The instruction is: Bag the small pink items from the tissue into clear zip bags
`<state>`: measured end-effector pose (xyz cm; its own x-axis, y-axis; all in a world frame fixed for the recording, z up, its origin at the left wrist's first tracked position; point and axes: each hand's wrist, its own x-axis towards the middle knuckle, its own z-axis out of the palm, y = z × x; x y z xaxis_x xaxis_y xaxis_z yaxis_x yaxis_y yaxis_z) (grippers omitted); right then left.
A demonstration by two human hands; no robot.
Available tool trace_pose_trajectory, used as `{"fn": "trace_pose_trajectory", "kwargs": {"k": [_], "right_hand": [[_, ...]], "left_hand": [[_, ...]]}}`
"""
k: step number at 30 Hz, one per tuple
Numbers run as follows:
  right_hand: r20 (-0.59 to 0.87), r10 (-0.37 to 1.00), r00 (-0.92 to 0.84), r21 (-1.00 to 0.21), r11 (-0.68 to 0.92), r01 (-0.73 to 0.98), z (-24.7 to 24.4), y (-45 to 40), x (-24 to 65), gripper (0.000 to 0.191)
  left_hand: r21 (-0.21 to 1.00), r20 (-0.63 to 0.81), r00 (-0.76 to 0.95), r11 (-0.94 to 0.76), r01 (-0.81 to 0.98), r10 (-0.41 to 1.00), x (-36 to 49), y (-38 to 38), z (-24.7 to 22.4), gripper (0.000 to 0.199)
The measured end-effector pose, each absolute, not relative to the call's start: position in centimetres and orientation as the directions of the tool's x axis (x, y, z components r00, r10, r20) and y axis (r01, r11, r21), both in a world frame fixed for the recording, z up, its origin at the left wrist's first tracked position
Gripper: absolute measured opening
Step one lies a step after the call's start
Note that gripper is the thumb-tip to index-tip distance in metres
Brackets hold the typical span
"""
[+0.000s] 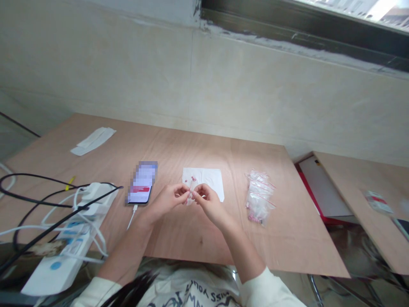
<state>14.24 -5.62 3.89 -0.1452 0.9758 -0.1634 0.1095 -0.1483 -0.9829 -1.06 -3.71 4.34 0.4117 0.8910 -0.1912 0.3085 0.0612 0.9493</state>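
My left hand (176, 196) and my right hand (206, 199) meet over the near edge of a white paper sheet (212, 181). Between their pinched fingertips is a small clear plastic bag (189, 201) with a trace of pink on it; its contents are too small to make out. A few small reddish-pink beads (193, 179) lie on the sheet just beyond my fingers. To the right, a stack of clear zip bags (260, 194) rests on the wooden table (201, 241), with pink pieces inside the nearest one.
Left of my hands lies a phone (140, 187) with a white charging cable (131, 217). A power strip (60, 264) with tangled black and white cables fills the left edge. Folded white paper (93, 140) lies farther back. Another table (367, 179) stands at the right.
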Motion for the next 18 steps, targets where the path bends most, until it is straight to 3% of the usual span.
{"fn": "trace_pose_trajectory", "kwargs": {"k": [6, 18], "right_hand": [[-0.133, 0.969, -0.207, -0.968, -0.082, 0.238, 4.57, -5.92, 14.43, 0.017], [-0.173, 0.975, -0.141, -0.971, -0.145, 0.192, 4.12, -5.23, 14.63, 0.02]], "left_hand": [[0.948, -0.242, 0.423, 0.121, 0.294, 0.873, -1.13, -3.56, 4.79, 0.022], [0.966, -0.214, 0.502, 0.104, 0.238, 0.838, -0.84, -3.64, 5.11, 0.019]]}}
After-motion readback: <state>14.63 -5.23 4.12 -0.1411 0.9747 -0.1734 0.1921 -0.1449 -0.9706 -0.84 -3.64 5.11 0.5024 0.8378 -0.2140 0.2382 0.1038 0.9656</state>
